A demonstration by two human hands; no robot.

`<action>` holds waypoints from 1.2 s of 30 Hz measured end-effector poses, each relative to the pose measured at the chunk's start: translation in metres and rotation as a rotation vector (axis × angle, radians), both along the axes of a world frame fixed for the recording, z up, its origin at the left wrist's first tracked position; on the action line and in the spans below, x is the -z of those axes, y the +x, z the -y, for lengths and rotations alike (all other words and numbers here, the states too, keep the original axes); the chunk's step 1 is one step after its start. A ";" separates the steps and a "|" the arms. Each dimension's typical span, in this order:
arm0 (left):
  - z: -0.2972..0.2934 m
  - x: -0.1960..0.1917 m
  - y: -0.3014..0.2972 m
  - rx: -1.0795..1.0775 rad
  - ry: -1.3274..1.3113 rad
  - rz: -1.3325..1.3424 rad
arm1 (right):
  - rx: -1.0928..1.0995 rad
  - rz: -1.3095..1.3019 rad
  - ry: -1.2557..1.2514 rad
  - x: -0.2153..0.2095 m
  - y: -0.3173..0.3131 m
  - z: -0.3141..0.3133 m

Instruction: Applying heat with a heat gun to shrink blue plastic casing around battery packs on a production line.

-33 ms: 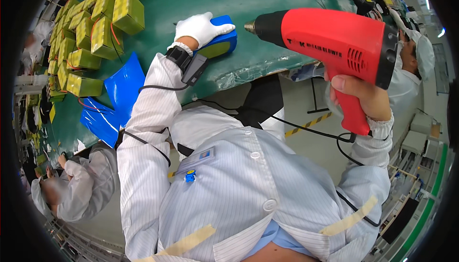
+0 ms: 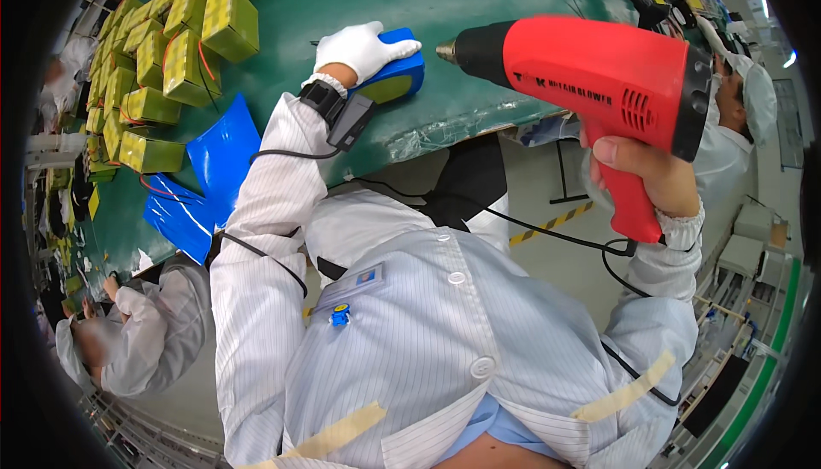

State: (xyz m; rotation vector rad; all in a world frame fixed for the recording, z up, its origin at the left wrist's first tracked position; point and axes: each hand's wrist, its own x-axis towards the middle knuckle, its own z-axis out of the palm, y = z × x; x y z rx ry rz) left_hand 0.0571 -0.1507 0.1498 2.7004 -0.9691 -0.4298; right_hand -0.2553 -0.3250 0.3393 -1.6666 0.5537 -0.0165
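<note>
A blue-wrapped block (image 2: 395, 76) lies on the green bench (image 2: 479, 7), near its front edge and about midway across. The left hand (image 2: 363, 48), in a white glove, rests flat on top of the block with fingers spread, pressing it down. Just right of the block, the metal nozzle of a red heat gun (image 2: 590, 71) points at its end, close but not touching. The bare right hand (image 2: 641, 174) is clamped around the gun's grip. Farther left on the bench lie blue sleeves (image 2: 218, 157) and a cluster of yellow-green blocks (image 2: 184, 41).
</note>
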 end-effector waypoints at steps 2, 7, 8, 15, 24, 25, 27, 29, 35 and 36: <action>0.007 0.001 0.004 -0.021 -0.025 -0.016 | -0.007 -0.021 -0.016 -0.002 -0.003 -0.001; -0.002 0.003 0.005 0.032 -0.067 -0.036 | -0.006 -0.083 -0.028 -0.008 -0.008 -0.004; -0.003 -0.001 0.002 0.063 -0.047 -0.032 | -0.016 -0.074 -0.039 -0.009 -0.010 -0.004; -0.002 -0.003 0.006 0.108 0.019 -0.041 | -0.013 -0.089 -0.027 -0.009 -0.020 -0.004; -0.071 0.019 0.025 -0.022 -0.248 -0.226 | -0.028 -0.036 0.032 -0.015 -0.018 -0.007; -0.081 0.027 0.027 -0.034 -0.323 -0.232 | -0.032 -0.034 0.033 -0.014 -0.016 -0.007; -0.095 0.033 0.028 -0.078 -0.399 -0.288 | -0.058 -0.005 0.037 -0.012 -0.013 -0.008; -0.103 0.043 0.024 -0.111 -0.495 -0.332 | -0.036 -0.062 -0.024 -0.006 -0.011 -0.009; -0.118 0.088 -0.014 -0.307 -0.989 -0.682 | -0.070 -0.092 -0.014 -0.007 0.004 -0.014; -0.124 0.106 -0.017 -0.228 -1.106 -0.754 | -0.076 -0.105 -0.045 -0.007 0.006 -0.016</action>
